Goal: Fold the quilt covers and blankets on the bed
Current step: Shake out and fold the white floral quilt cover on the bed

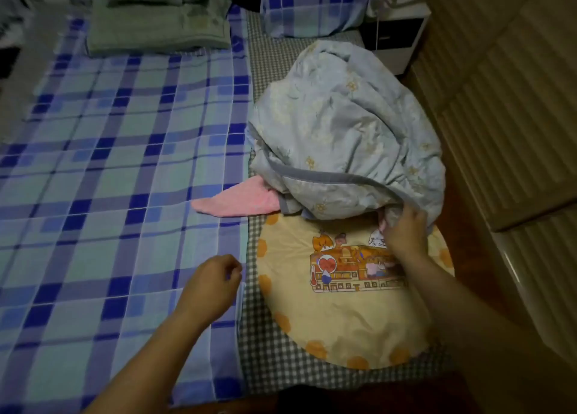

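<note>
Bed surface: grey checked sheet along the right side, blue plaid quilt cover spread flat over the left. Right hand: fingers curled and pressed together, gripping the near lower edge of the pale blue floral quilt. Left hand: fingers loosely curled, thumb against forefinger, at the plaid cover's right edge; whether it pinches cloth cannot be told. Floral quilt: bunched heap, grey binding, right of the plaid cover, resting partly on a round yellow cartoon-print cushion. Pink cloth: corner protruding from beneath the heap. Folded green blanket at the far end. Both forearms bare, extended forward.
</note>
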A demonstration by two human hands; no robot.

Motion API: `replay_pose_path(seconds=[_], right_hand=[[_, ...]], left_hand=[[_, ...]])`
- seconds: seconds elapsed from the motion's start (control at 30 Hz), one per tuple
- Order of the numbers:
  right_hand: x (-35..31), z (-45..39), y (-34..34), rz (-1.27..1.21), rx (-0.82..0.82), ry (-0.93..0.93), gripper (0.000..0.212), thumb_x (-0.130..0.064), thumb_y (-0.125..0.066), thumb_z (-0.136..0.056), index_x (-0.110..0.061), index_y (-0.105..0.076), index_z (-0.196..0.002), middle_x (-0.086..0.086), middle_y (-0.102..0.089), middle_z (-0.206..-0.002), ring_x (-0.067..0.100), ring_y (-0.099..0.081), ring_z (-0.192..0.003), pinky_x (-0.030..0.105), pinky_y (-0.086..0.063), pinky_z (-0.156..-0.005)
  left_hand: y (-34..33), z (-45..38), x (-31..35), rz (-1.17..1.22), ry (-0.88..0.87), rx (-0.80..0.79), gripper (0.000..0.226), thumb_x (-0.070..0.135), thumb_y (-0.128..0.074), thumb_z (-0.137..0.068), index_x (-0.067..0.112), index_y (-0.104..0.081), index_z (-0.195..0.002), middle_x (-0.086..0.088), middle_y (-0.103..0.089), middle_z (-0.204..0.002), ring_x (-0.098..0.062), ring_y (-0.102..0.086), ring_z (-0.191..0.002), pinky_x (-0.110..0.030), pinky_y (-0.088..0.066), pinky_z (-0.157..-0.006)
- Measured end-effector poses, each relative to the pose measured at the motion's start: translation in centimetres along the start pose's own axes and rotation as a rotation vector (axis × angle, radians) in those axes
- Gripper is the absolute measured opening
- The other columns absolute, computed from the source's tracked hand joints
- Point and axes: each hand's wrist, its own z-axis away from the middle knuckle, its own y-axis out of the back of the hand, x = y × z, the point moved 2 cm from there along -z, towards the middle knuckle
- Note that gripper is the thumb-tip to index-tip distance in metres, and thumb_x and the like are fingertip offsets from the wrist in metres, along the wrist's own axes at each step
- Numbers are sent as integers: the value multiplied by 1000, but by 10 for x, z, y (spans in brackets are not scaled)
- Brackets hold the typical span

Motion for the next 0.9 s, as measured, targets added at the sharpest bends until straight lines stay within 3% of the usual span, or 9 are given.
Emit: replay_pose_path(seconds=[0.1, 0.2, 0.3, 0.4, 0.5, 0.63, 0.73, 0.83, 0.9], right_hand=[[-9, -47, 12, 207, -21, 54, 83, -32, -71, -82, -27, -23, -150, 13, -17, -156, 39, -19, -140, 55, -30, -109], [-11, -68, 6, 310, -53, 106, 48, -29, -67, -84, -25, -57, -131, 11, -37, -149, 39, -25, -139, 52, -28, -111], [-21, -38, 4, -145, 68, 30, 33, -18, -44, -91, -23, -60, -119, 8, -59, -115, 35, -55, -113, 51, -48, -92], [-29, 29, 6, -372, -66, -25, 27, -3, -41, -97, -10, -60, -115, 10, -57, -102, 27, -54, -95, 36, -46, -77], [-17, 121, -12, -287, -357, 57, 21, -8, -50, -97, -14, -53, -77, 6, -54, -77, 24, -54, -78, 24, -33, -57], [-23, 204, 5, -335, -590, 54, 30, -22, -46, -102, -12, -43, -74, 3, -40, -65, 21, -41, -59, 26, -25, -53], [-58, 245, 48, -417, -559, 222, 35, -21, -49, -101, -10, -42, -69, 1, -36, -56, 14, -36, -52, 30, -26, -56], [-99, 284, 101, -444, -396, 434, 31, -16, -55, -95, -11, -45, -66, 6, -38, -57, 12, -37, -54, 31, -26, -54], [-127, 325, 131, -437, -319, 584, 33, -14, -59, -92, -14, -43, -62, 7, -39, -57, 9, -36, -54, 30, -24, -52]], left_hand=[[-3, -8, -5, -2, 43, -4, 14, 22, -52, -97, 25, -66, -94, 4, -65, -83, -11, -62, -71, -41, -57, -71], [-6, -9, -6, -24, 55, -68, 12, 24, -52, -99, 25, -65, -99, 3, -67, -86, -11, -64, -75, -40, -58, -74], [-9, -11, -6, -41, 50, -146, 11, 27, -52, -100, 30, -62, -103, 7, -68, -92, -6, -65, -79, -31, -58, -75], [-19, -12, -5, -55, 37, -211, 10, 33, -53, -99, 35, -57, -108, 8, -67, -100, -6, -65, -86, -33, -58, -80], [-35, -2, 1, 75, -68, -243, 55, 40, -66, -91, 42, -36, -137, 9, -46, -130, -7, -58, -102, -25, -52, -79], [-59, 26, 18, -89, -397, -250, 116, 45, -78, -76, 51, 9, -152, 13, 10, -160, -20, -27, -142, -38, -49, -101], [-54, 45, 25, -49, -472, -147, 99, 53, -71, -80, 54, -2, -151, 7, 11, -163, -24, -4, -151, -48, -36, -114], [-28, 71, 21, 34, -620, -17, 52, 59, -57, -88, 40, -45, -135, 6, -10, -162, -19, -12, -149, -46, -35, -114], [1, 94, 9, 218, -626, 38, 48, 53, -62, -88, 41, -40, -130, 17, -25, -153, -8, -27, -143, -34, -44, -106]])
